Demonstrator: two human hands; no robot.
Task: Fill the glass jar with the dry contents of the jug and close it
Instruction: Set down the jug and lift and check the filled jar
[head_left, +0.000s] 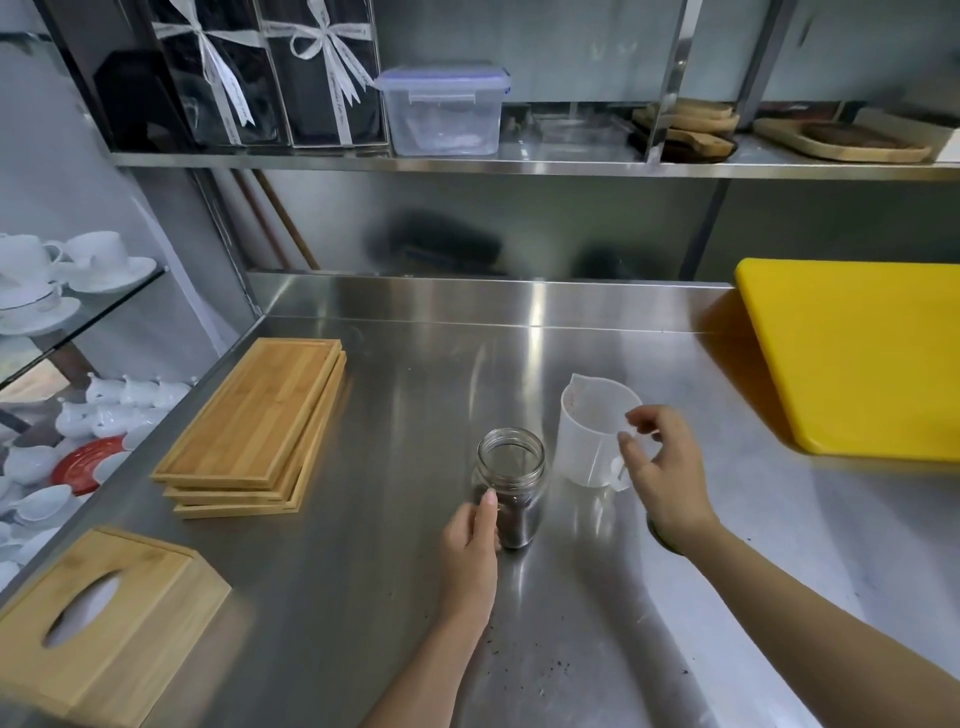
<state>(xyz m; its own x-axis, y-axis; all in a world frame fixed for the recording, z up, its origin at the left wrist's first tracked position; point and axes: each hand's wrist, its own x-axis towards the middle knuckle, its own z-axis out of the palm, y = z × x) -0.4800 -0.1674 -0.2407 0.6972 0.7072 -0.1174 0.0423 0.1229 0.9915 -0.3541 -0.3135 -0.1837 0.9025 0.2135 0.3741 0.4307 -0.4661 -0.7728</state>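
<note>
While the left hand (470, 540) is wrapping around the lower side of the glass jar (511, 486), thumb pressing against the glass, the right hand (662, 467) is hanging over the handle of the white plastic jug (592, 431) with its fingers loosely curled and apart, and whether they are touching the handle is hard to tell. Standing upright with no lid, the jar is showing dark dry contents in its lower part, and the jug is standing upright just beside it on the right. Both are sitting on a steel counter (415, 395) that is catching streaks of light, with dark crumbs (535, 670) lying scattered near the forearms. A dark round object (662, 540) is peeking out from under the right wrist. To the left, a stack of wooden trays (254, 431) and a wooden tissue box (104, 623) are resting on the counter, while a yellow cutting board (857, 358) is lying at the right. Above, a steel shelf (519, 166) is holding a clear plastic box (444, 111), ribboned dark packages (270, 73) and wooden boards (841, 137). White cups and saucers (67, 265) are sitting on a glass rack at the far left.
</note>
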